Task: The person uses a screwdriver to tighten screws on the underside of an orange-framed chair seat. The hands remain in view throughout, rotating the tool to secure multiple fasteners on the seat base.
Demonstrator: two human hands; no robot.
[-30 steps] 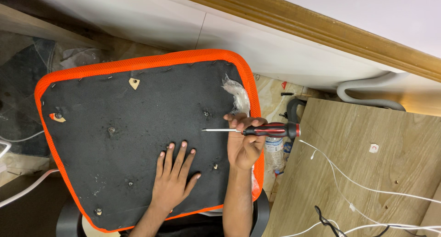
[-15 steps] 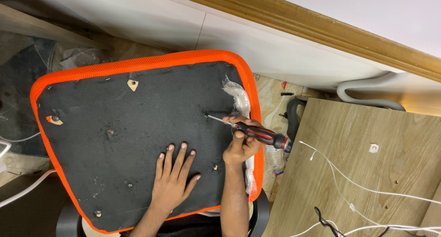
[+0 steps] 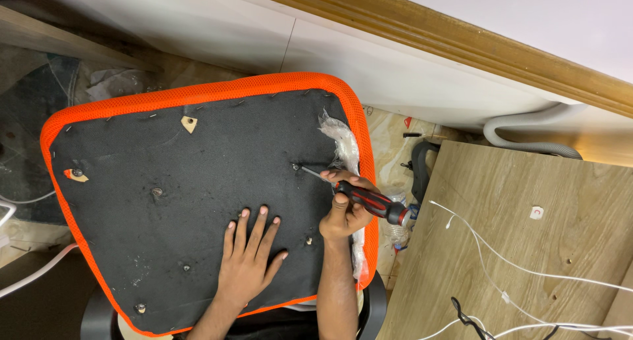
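Screwdriver tip now seated on seat-base screw, centre frame.
Right hand [image 3: 344, 215] clenched on screwdriver [image 3: 369, 201], swung down onto screw [image 3: 295, 167]; left hand [image 3: 249, 254] spread flat on seat underside [image 3: 165, 228].

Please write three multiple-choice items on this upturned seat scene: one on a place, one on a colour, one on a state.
1. Where does the tip of the screwdriver rest?
A. on a screw near the seat's right edge
B. on the wooden board
C. on the grey hose

2. What colour is the mesh border of the seat cushion?
A. blue
B. orange
C. green

3. How is the left hand?
A. clenched round a cable
B. lifted clear of the seat
C. flat, fingers spread on the black underside

Answers:
1 A, the shaft ends at the screw beside the torn plastic.
2 B, the rim is bright orange.
3 C, the palm lies on the fabric while the right hand grips the handle.
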